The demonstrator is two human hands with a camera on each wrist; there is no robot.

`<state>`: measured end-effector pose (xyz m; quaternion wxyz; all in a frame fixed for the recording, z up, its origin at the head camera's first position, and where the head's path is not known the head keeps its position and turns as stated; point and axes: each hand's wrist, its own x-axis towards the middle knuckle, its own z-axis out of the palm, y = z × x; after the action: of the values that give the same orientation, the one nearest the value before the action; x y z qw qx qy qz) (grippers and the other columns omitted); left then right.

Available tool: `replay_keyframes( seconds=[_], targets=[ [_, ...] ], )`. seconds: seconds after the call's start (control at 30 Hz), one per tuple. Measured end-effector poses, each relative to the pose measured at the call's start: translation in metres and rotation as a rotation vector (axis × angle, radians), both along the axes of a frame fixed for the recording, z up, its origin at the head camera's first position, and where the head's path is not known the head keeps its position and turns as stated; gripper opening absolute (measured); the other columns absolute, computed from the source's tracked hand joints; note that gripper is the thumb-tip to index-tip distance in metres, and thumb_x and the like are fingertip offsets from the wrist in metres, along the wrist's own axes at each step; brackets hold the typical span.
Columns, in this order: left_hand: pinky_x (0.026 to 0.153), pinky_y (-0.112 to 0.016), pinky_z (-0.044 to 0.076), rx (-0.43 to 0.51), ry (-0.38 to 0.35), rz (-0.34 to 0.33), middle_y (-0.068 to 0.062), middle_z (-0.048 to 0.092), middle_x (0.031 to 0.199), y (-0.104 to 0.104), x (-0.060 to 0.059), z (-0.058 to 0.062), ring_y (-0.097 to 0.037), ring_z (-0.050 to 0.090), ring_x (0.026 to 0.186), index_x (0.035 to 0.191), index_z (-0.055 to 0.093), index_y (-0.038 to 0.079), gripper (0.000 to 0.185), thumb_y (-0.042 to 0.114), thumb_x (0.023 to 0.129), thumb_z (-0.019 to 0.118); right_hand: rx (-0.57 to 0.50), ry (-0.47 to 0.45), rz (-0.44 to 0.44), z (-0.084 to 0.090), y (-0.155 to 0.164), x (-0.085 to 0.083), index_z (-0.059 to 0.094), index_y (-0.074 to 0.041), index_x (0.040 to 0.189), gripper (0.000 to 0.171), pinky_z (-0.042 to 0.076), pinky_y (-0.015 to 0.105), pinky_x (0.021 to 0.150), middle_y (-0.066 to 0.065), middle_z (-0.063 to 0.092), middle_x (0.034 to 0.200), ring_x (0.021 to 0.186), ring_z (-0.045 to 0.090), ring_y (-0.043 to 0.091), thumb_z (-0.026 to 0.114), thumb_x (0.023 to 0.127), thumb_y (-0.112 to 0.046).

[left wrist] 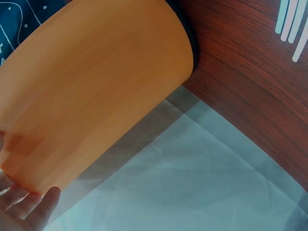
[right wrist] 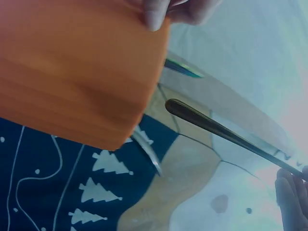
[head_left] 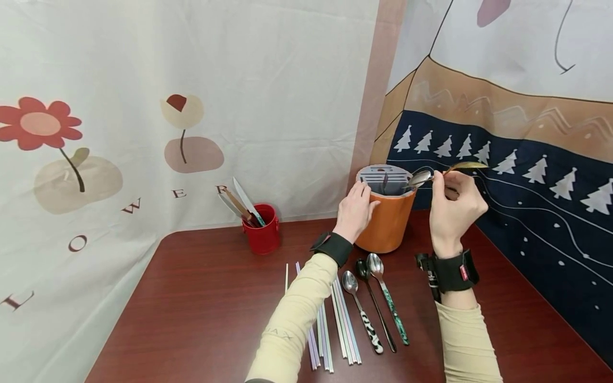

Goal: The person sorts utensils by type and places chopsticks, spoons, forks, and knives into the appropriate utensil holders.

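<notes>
My left hand (head_left: 353, 211) grips the rim of an orange utensil holder (head_left: 387, 226), which has a grey divided insert (head_left: 380, 178). My right hand (head_left: 455, 213) is raised just right of the holder and pinches a gold-coloured spoon (head_left: 466, 165) near its neck. In the right wrist view the spoon's handle (right wrist: 207, 122) slants toward the holder, its rounded end outside the rim. Beside my right fingertips, a silver spoon (head_left: 420, 178) leans out of the holder. The right wrist view also shows a shiny green-tinted tip (right wrist: 185, 69) beyond the rim.
In front of the holder lie a cow-patterned spoon (head_left: 367, 324), a black spoon (head_left: 378, 306) and a green-handled spoon (head_left: 392, 308). Several pastel chopsticks (head_left: 342, 322) lie left of them, partly under my left forearm. A red bucket (head_left: 264, 236) with knives (head_left: 246, 199) stands back left.
</notes>
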<state>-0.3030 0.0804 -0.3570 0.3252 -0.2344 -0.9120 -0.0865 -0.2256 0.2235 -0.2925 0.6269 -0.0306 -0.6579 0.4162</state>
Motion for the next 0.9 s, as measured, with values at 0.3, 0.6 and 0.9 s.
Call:
replay_keyframes(
  seconds=[0.3, 0.6, 0.9],
  targets=[
    [0.092, -0.02, 0.051, -0.016, -0.004, 0.003, -0.002, 0.058, 0.13, 0.002, -0.001, -0.001, -0.012, 0.051, 0.128, 0.124, 0.058, 0.012, 0.044, 0.044, 0.096, 0.05, 0.05, -0.126, 0.012, -0.012, 0.009, -0.027, 0.067, 0.01, 0.091, 0.037, 0.041, -0.002, 0.069, 0.023, 0.07, 0.088, 0.072, 0.047, -0.027, 0.067, 0.088, -0.027],
    [0.091, -0.02, 0.051, -0.005, 0.021, -0.007, -0.003, 0.059, 0.128, 0.001, -0.001, -0.002, -0.013, 0.051, 0.127, 0.122, 0.059, 0.011, 0.043, 0.044, 0.095, 0.051, 0.094, -0.269, 0.057, -0.033, 0.01, -0.042, 0.066, 0.009, 0.097, 0.031, 0.037, -0.002, 0.068, 0.023, 0.07, 0.093, 0.073, 0.06, -0.003, 0.065, 0.089, -0.021],
    [0.089, -0.02, 0.052, 0.0, 0.043, -0.013, -0.003, 0.059, 0.127, 0.0, -0.001, -0.002, -0.014, 0.052, 0.126, 0.121, 0.059, 0.011, 0.042, 0.043, 0.095, 0.052, 0.153, -0.403, 0.043, -0.046, 0.009, -0.054, 0.069, 0.004, 0.094, 0.021, 0.03, -0.003, 0.063, 0.02, 0.072, 0.09, 0.076, 0.069, 0.03, 0.07, 0.086, -0.014]
  ],
)
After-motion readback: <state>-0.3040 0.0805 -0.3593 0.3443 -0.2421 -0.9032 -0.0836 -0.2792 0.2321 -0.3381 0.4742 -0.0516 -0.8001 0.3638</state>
